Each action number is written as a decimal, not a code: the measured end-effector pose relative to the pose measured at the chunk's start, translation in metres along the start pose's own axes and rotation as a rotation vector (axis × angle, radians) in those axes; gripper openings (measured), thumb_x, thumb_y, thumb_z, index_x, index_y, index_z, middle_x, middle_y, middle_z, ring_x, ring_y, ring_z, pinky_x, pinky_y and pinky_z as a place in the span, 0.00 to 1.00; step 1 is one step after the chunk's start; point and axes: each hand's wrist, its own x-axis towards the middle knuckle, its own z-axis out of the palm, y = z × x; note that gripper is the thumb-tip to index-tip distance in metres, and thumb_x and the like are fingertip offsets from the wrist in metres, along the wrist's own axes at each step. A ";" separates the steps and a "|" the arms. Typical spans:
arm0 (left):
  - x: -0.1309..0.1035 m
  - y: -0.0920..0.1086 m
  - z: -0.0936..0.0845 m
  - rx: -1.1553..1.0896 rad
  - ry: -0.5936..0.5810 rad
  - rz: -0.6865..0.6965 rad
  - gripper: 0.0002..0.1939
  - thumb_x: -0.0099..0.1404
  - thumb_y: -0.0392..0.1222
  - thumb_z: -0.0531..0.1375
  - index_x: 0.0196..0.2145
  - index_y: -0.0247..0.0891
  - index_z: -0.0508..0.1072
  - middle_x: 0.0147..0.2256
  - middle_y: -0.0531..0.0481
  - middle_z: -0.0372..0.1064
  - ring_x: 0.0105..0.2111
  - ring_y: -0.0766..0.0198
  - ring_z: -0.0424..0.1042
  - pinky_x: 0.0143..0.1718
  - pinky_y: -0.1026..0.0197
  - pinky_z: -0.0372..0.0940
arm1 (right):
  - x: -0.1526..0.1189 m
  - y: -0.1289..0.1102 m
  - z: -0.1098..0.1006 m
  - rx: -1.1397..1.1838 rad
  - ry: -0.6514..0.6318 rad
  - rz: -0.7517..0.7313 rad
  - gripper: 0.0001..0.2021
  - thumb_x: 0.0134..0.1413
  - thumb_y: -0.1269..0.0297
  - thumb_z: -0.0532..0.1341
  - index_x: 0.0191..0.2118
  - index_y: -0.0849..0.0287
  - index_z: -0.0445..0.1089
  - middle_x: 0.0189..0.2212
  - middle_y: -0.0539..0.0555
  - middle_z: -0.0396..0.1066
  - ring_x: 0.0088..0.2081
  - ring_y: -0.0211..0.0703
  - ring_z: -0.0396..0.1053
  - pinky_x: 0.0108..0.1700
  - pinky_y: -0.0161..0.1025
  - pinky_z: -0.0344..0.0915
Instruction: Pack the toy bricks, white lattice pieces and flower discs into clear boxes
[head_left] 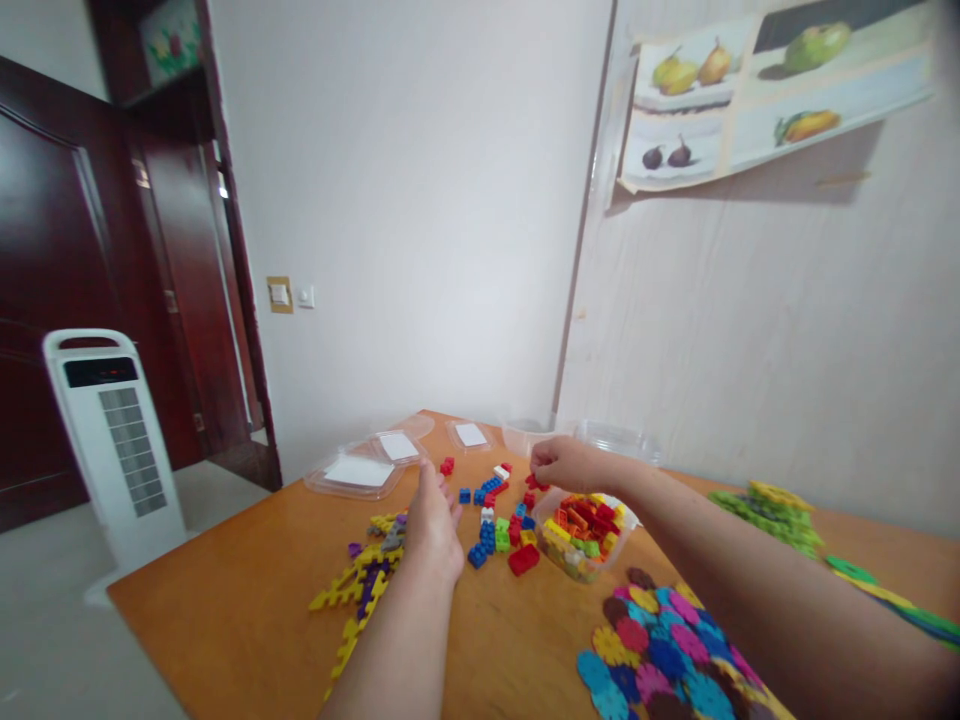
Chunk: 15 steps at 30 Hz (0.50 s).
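Note:
My left hand (433, 530) rests on edge just left of the loose building bricks, its fingers stretched out and nothing in it. Over the far side of these bricks, my right hand (570, 464) is closed in a pinch, fingertips down at a red building brick (535, 482). Blue bricks (487, 537), a lime-green brick (502, 535) and a larger red brick (523, 560) lie scattered between the hands. Below my right wrist stands a clear plastic tub (576, 568) filled with orange, red, yellow and green bricks.
Yellow and purple notched pieces (349, 590) lie left of my left forearm. Colourful notched discs (667, 655) spread at the front right, with a green pile (772, 520) beyond my right arm. Clear lids (356, 472) and transparent containers (529, 437) line the table's (247, 580) back.

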 end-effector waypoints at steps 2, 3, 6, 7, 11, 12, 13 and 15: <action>-0.001 0.001 0.000 0.002 -0.002 0.004 0.36 0.68 0.64 0.49 0.63 0.34 0.63 0.67 0.36 0.54 0.66 0.52 0.56 0.65 0.53 0.54 | -0.002 0.000 0.003 0.025 0.025 -0.027 0.09 0.55 0.62 0.59 0.38 0.58 0.74 0.30 0.50 0.73 0.30 0.37 0.67 0.28 0.30 0.55; -0.001 0.001 0.000 0.003 -0.002 0.005 0.36 0.69 0.64 0.48 0.63 0.34 0.62 0.67 0.36 0.53 0.66 0.52 0.55 0.65 0.53 0.53 | -0.002 -0.002 0.006 0.016 0.042 -0.050 0.09 0.56 0.62 0.58 0.38 0.58 0.74 0.31 0.50 0.74 0.31 0.37 0.67 0.29 0.31 0.55; -0.002 0.002 0.001 0.005 -0.007 0.013 0.36 0.69 0.63 0.48 0.63 0.33 0.61 0.67 0.36 0.52 0.67 0.53 0.54 0.66 0.53 0.52 | 0.002 -0.012 0.014 -0.047 0.071 -0.110 0.09 0.55 0.62 0.60 0.39 0.57 0.76 0.33 0.50 0.75 0.32 0.38 0.68 0.31 0.31 0.56; -0.002 0.002 0.001 0.006 -0.005 0.015 0.36 0.69 0.63 0.48 0.63 0.32 0.61 0.67 0.36 0.52 0.67 0.53 0.54 0.66 0.53 0.52 | 0.005 -0.016 0.017 -0.060 0.068 -0.117 0.10 0.54 0.61 0.61 0.40 0.56 0.76 0.33 0.51 0.76 0.33 0.39 0.69 0.31 0.31 0.56; -0.001 0.002 0.000 0.003 0.005 0.006 0.36 0.69 0.62 0.48 0.64 0.31 0.61 0.67 0.36 0.53 0.67 0.53 0.54 0.65 0.54 0.53 | 0.016 -0.029 0.025 -0.123 0.035 -0.149 0.11 0.53 0.63 0.61 0.39 0.57 0.78 0.35 0.54 0.78 0.35 0.42 0.72 0.31 0.33 0.57; -0.001 0.002 0.000 0.001 0.008 0.004 0.36 0.69 0.62 0.48 0.64 0.32 0.61 0.67 0.36 0.53 0.66 0.53 0.54 0.65 0.54 0.53 | 0.018 -0.031 0.026 -0.139 0.018 -0.162 0.10 0.53 0.63 0.61 0.38 0.57 0.79 0.35 0.54 0.79 0.35 0.43 0.72 0.31 0.33 0.58; -0.001 0.002 0.000 0.000 0.010 0.003 0.36 0.69 0.62 0.48 0.64 0.32 0.61 0.67 0.36 0.53 0.66 0.53 0.54 0.65 0.54 0.53 | 0.021 -0.032 0.026 -0.153 0.000 -0.175 0.10 0.53 0.64 0.61 0.37 0.57 0.79 0.35 0.53 0.79 0.35 0.42 0.73 0.31 0.32 0.58; -0.001 0.002 0.000 -0.001 0.012 0.006 0.36 0.69 0.63 0.49 0.64 0.32 0.61 0.67 0.36 0.54 0.66 0.53 0.55 0.65 0.54 0.53 | 0.026 -0.033 0.026 -0.179 -0.027 -0.186 0.12 0.55 0.65 0.59 0.38 0.55 0.80 0.35 0.52 0.80 0.36 0.41 0.74 0.32 0.32 0.60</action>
